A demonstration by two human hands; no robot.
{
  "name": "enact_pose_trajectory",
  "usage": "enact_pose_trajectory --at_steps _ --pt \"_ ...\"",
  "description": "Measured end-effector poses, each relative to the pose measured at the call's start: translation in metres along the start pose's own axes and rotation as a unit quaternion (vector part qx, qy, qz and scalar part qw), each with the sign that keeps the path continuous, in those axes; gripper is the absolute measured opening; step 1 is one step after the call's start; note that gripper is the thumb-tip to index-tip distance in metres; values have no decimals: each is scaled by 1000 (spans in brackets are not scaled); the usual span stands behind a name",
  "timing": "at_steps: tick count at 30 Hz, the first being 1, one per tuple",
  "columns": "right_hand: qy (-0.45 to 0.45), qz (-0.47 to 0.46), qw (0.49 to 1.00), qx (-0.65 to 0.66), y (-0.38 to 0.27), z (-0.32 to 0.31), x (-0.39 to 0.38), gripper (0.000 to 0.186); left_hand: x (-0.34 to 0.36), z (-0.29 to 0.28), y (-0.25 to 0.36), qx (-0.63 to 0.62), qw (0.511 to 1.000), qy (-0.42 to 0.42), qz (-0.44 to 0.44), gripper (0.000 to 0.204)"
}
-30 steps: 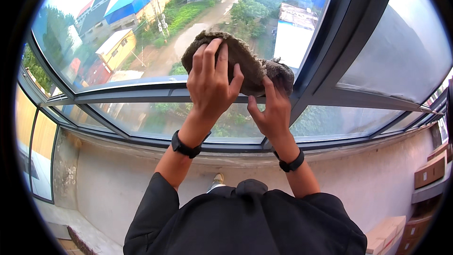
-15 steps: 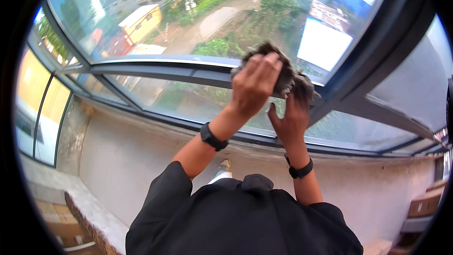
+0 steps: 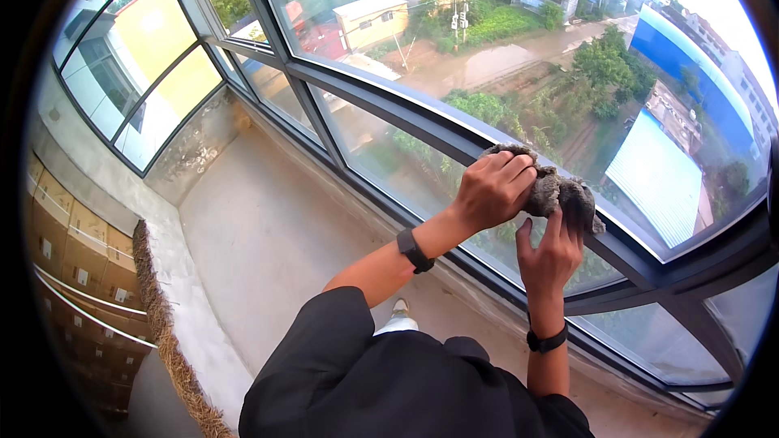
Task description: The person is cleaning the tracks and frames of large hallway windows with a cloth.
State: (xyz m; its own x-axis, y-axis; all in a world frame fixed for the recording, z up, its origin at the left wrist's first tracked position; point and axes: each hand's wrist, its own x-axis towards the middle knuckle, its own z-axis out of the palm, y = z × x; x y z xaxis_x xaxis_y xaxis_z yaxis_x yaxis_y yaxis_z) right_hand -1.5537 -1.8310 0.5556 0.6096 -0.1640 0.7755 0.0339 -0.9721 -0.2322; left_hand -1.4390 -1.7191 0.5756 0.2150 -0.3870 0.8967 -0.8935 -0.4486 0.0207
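A shaggy grey-brown rag (image 3: 569, 202) lies bunched against the dark horizontal bar (image 3: 373, 100) of a window, at the lower edge of the large glass pane (image 3: 535, 73). My left hand (image 3: 493, 191) grips the rag's left part with its fingers curled over it. Below the rag's right part, my right hand (image 3: 550, 255) has its fingertips pressed into the cloth, the thumb standing apart to the left. Both wrists wear dark bands.
Stacked, strapped cardboard boxes (image 3: 85, 264) are at the left, behind a pale ledge (image 3: 182, 300) with a rough fibrous edge. A concrete floor (image 3: 251, 211) runs below the windows, with my shoe on it. Another framed window (image 3: 134, 57) is at the upper left; buildings and trees show outside.
The view has swung, bringing the left-side boxes and window further in. My hands and rag appear further right, and the rag has moved from over the glass down onto the frame bar.
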Motion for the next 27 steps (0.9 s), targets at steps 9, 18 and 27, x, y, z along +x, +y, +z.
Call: enact_pose_trajectory --at_steps 9,18,27 --pt "-12 -44 999 3 -74 81 36 55 -30 -38 -117 15 997 51 -52 20" --pt "-8 -17 1000 -7 -110 105 45 56 -41 -59 -151 -19 1000 -22 -3 29" --pt "-30 -12 999 -6 -109 98 49 46 38 -66 -134 -22 998 60 -15 36"
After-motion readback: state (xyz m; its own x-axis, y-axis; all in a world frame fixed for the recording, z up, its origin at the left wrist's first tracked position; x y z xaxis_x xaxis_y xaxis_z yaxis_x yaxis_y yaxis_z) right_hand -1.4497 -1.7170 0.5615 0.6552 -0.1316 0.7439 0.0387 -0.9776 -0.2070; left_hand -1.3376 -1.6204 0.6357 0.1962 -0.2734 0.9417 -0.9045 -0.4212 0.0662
